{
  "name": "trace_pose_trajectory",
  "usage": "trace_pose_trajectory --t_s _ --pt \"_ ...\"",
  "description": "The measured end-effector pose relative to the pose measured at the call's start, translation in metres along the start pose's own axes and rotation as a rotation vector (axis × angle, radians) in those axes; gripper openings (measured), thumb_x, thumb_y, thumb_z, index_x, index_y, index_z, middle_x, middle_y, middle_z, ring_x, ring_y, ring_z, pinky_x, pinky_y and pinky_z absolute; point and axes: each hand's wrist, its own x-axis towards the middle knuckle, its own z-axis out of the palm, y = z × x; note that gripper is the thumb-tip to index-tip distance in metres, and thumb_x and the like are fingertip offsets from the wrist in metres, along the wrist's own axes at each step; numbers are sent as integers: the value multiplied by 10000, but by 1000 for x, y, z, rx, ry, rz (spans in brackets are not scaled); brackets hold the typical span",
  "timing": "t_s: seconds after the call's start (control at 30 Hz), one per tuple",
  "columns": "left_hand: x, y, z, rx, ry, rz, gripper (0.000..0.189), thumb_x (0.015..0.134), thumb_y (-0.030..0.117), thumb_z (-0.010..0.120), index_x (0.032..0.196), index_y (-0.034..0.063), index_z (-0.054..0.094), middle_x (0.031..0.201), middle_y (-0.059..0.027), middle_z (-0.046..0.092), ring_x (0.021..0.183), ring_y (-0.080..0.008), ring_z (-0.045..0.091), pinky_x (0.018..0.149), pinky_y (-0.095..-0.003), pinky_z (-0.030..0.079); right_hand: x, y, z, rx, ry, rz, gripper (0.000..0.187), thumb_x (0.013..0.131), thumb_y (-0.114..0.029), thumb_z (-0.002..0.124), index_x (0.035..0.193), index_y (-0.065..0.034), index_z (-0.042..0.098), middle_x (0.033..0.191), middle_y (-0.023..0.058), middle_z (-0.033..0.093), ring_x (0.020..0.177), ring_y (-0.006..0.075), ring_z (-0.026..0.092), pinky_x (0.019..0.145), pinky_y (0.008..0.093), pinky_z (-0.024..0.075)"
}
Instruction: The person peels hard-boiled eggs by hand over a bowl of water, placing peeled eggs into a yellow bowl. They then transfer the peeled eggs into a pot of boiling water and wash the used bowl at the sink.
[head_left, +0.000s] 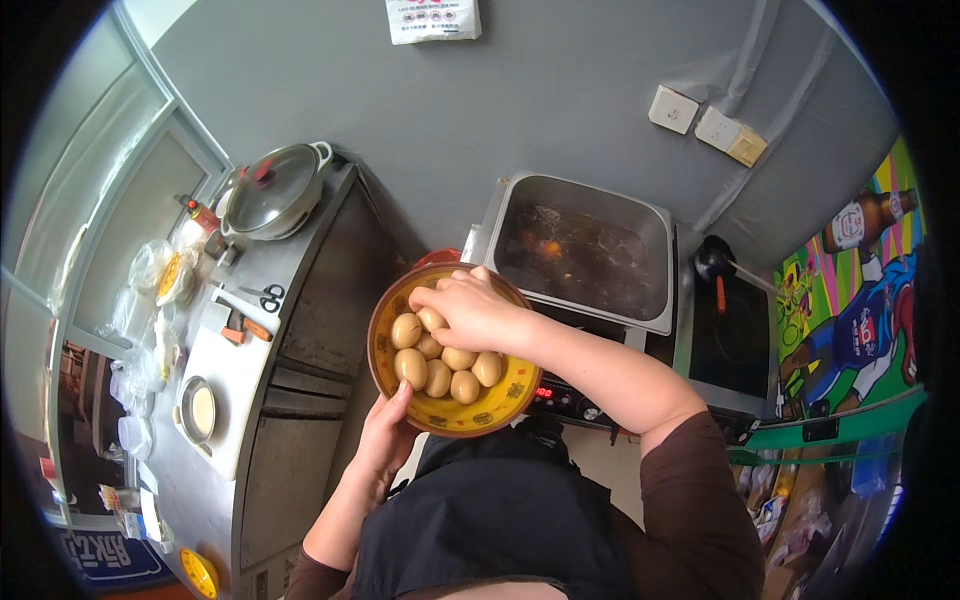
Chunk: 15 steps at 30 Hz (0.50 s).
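My left hand (390, 427) holds a yellow bowl (442, 416) with a brown rim by its lower left edge, thumb over the rim. Several brown-tinted peeled eggs (410, 367) lie in the bowl. My right hand (472, 307) reaches in from the right, its fingers bent around an egg (431, 319) near the top of the pile; whether they grip it firmly is hard to tell. Beyond the bowl, to the right, a rectangular steel pan (670, 247) holds dark liquid (592, 262) with an orange piece in it.
At left, a steel counter (300, 259) bears a lidded pot (274, 195), black-handled scissors (271, 298), a cutting board (225, 382) with a knife (257, 328), a small metal bowl (199, 409) and plastic bags (135, 375). A small black pan (714, 259) rests on the cooktop (731, 345) at right.
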Motion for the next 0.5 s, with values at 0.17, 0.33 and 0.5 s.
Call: trace_pose_trajectory --t_s 0.17,0.33,0.5 --pt "-1 2 5 -24 49 -8 723 906 398 590 1445 38 268 1440 -139 383 1309 -300 391 1066 -484 328 -6 -2 -8 28 187 -9 336 743 -195 643 1072 -154 590 927 97 633 980 306 564 887 447 328" --pt "-3 1 7 -33 61 -10 689 903 407 593 1417 33 329 1408 -141 430 1286 -298 422 1076 -482 319 -17 52 -50 150 338 220 343 749 -241 648 1080 -184 576 962 109 663 982 282 616 869 470 363" --pt "-2 0 4 -1 49 3 688 938 398 552 1456 60 249 1424 -137 392 1283 -299 421 1002 -500 400 -24 113 -29 -144 -46 720 354 776 -246 643 1123 -220 578 1014 86 674 1014 272 617 907 442 347"
